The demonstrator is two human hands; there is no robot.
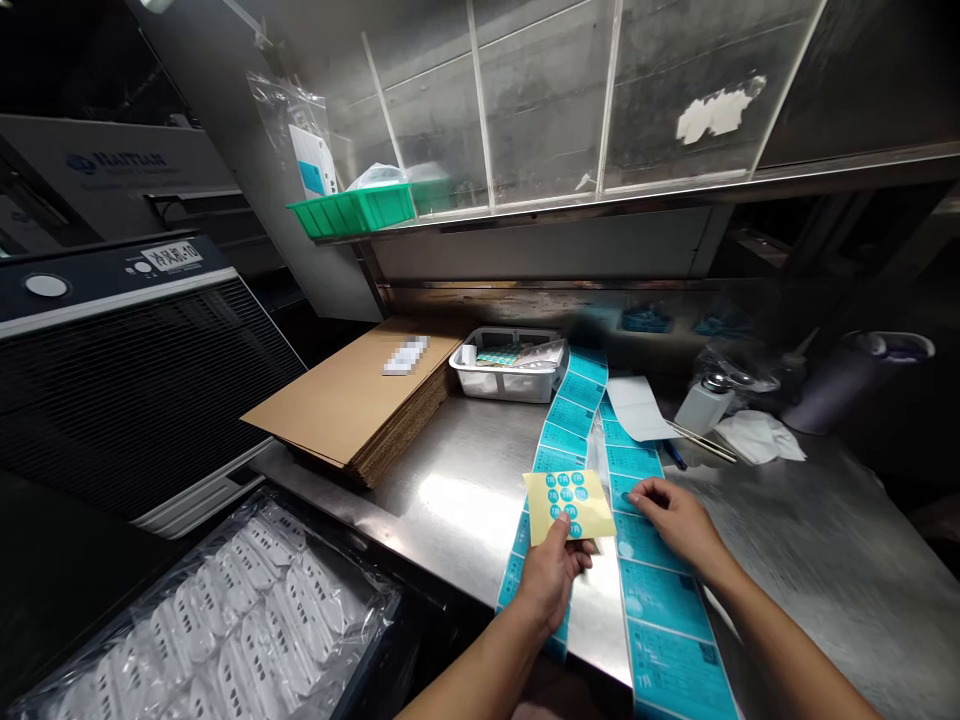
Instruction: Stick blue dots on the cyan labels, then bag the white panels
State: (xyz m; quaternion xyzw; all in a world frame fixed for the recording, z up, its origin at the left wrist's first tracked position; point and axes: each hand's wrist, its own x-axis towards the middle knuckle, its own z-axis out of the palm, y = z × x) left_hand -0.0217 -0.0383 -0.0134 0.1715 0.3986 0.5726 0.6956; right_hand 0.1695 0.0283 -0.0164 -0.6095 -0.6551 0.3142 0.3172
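Note:
My left hand grips a pale yellow sticker sheet by its lower edge, thumb on top. Several round blue stickers with white print remain on that sheet. Beside it, my right hand is closed in a pinch over the right-hand strip of blue labels. At its fingertips is what looks like a small round blue sticker, partly covered by the fingers. A second strip of blue labels runs behind the sheet and my left hand, down past the table's front edge.
Stacked cardboard and a white basket stand at the back left of the metal table. White paper, a pump bottle, tweezers and crumpled tissue lie right. A crate of bagged white parts is lower left.

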